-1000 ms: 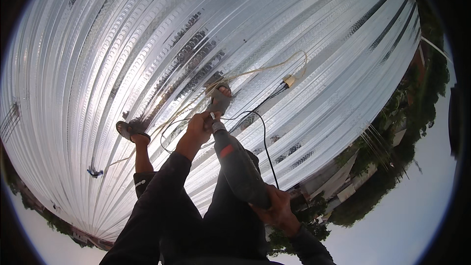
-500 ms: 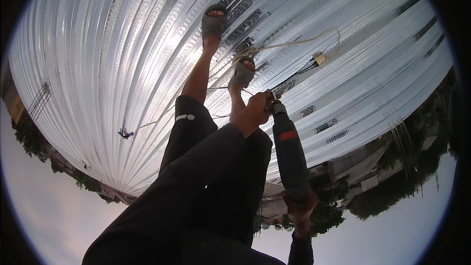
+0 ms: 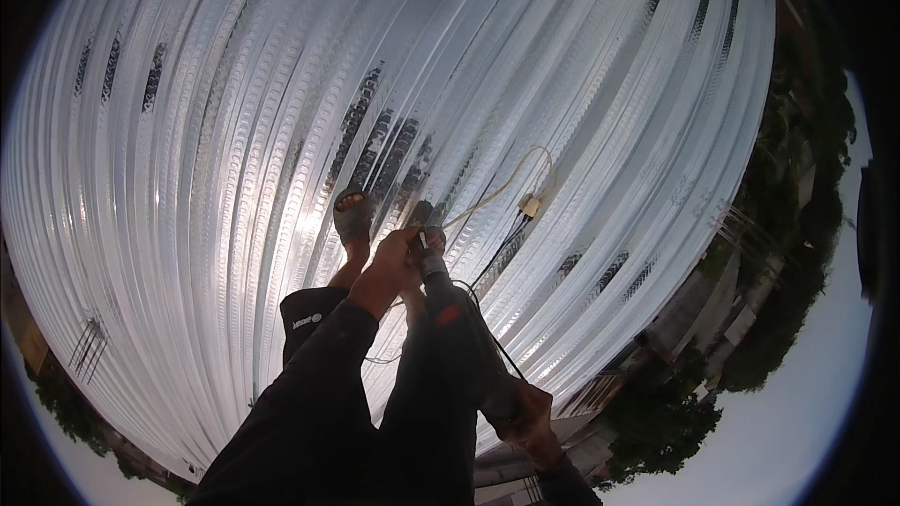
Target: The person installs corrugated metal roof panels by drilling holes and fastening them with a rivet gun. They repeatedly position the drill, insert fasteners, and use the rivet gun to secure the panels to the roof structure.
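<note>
Head view: it looks down past two arms and two legs at a shiny metal roof (image 3: 281, 84) with long ribs.
Power tool (image 3: 467, 337): it is in front of the legs, between the two hands. It has a long dark body, a red band and a grey metal neck. Its nose points up and a bit left in the picture.
Left hand (image 3: 394, 262): it is up at the nose of the tool, and its fingers are curled in close. I cannot tell if they grip the nose or a tiny thing beside it.
Right hand (image 3: 527, 415): it is at the back end of the tool, with its fingers bent around it, holding it.
Black cord (image 3: 490, 265): it goes from near the right hand to the socket block.
Socket block (image 3: 531, 205): it is small and pale yellow, and it lies on the roof. A thin pale cord (image 3: 507, 184) loops away from it.
Feet: the left sandal (image 3: 352, 217) is dark and stands on the roof. The other foot is partly hidden behind the left hand.
Far edge: green trees (image 3: 661, 431) and grey sky (image 3: 787, 440) show past the roof.
</note>
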`<act>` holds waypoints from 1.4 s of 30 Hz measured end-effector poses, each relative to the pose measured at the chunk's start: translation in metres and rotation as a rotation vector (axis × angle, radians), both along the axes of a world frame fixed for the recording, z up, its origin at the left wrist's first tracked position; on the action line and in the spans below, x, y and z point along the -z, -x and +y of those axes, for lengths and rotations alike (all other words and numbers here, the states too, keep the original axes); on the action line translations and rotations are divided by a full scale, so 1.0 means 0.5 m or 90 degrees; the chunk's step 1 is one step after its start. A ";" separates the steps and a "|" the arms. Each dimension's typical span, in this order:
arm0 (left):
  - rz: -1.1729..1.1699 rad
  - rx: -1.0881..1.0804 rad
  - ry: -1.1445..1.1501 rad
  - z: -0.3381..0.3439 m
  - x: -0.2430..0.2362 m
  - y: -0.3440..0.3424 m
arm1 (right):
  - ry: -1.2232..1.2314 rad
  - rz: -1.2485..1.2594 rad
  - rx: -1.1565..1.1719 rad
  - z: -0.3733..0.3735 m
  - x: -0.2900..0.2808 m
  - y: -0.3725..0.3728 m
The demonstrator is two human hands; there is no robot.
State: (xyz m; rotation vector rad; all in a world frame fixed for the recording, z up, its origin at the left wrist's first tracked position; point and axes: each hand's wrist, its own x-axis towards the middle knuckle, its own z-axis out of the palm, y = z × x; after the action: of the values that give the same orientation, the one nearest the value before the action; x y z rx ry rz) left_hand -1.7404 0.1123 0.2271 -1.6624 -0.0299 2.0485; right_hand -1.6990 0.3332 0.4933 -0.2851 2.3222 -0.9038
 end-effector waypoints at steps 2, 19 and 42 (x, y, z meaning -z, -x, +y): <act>-0.021 0.033 0.006 0.018 0.000 0.074 | 0.002 0.013 0.018 0.007 -0.005 0.040; 0.133 0.153 0.238 0.226 0.486 0.669 | -0.034 0.060 -0.097 0.220 0.526 0.595; 0.230 0.517 0.562 0.245 0.940 0.747 | -0.094 0.017 -0.218 0.225 0.832 0.862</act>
State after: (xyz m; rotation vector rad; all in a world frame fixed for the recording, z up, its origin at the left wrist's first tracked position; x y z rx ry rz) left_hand -2.1141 0.2350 -0.2431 -1.2997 1.5773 1.7056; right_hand -2.1300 0.4459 0.0775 -0.6124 2.2567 -0.5611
